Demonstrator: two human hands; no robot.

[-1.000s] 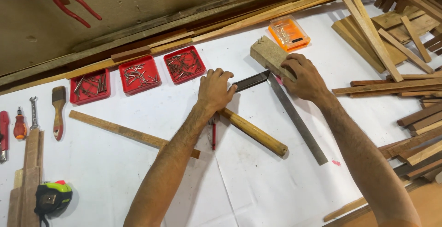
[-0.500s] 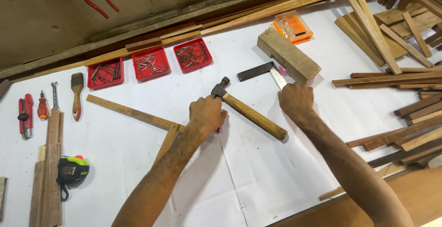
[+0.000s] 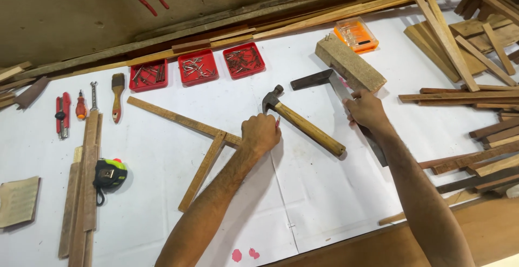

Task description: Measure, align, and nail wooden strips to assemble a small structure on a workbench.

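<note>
the left hand (image 3: 261,133) is closed into a fist around a thin red pencil (image 3: 278,122); only the pencil's tip shows at the knuckles, the rest is hidden. the fist rests on the joint of two thin brown wooden strips (image 3: 184,120), covering where they meet. the right hand (image 3: 366,109) presses flat on the grey steel blade of a dark-handled try square (image 3: 324,80); fingers are laid over it, and the wrist hides the blade's middle. a wooden-handled claw hammer (image 3: 305,123) lies between the hands, untouched. a rough rectangular wooden block (image 3: 350,64) sits at 12 o'clock from the right hand. three red trays of nails (image 3: 197,68) lie at 11 o'clock from the left hand.
</note>
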